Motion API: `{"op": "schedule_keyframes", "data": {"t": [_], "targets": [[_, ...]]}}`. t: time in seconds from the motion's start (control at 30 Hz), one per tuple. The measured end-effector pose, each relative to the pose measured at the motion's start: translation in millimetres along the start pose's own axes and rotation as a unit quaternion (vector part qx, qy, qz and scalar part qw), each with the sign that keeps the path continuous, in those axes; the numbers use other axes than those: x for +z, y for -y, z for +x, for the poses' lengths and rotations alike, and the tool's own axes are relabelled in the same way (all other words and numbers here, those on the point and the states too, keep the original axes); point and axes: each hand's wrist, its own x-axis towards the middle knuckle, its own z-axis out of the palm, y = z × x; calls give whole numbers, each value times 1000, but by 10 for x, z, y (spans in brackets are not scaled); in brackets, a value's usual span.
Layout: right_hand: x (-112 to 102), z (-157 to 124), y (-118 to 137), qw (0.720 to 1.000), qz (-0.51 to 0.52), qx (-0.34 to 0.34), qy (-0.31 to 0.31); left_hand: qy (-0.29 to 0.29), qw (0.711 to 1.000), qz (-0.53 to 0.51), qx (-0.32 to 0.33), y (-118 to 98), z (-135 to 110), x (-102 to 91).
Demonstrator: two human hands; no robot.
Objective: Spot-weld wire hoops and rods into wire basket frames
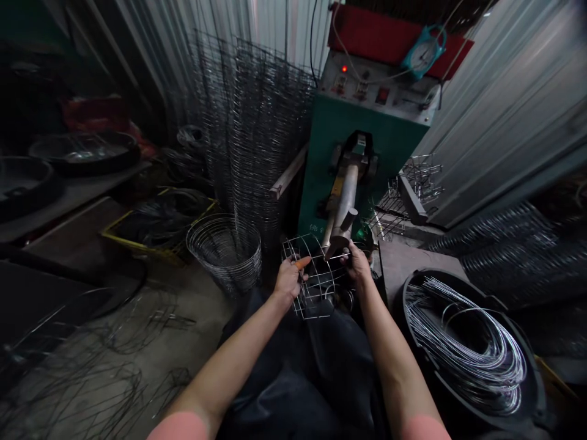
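Both my hands hold a small wire-mesh cage [316,287] curved into a half cylinder, just under the metal arm [343,205] of a green welding machine [330,140]. My left hand [288,278] grips the cage's left side, its thumb covered by an orange tip. My right hand [358,263] is closed on the cage's right edge, close to the arm's round end. The cage sits over my lap, tilted on its side.
A round wire basket [224,250] stands on the floor at left, tall mesh panels [252,122] behind it. A black tub of coiled wire [463,342] is at right. Finished wire frames [413,183] lie beside the machine. Loose wire litters the floor at lower left.
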Motion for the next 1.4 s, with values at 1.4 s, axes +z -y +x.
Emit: {"op": "schedule_keyframes", "data": {"t": [1.4], "targets": [[-309,-1295,-364,997,67,23,-25,128,987,78,-49,113,-648,-616]]}}
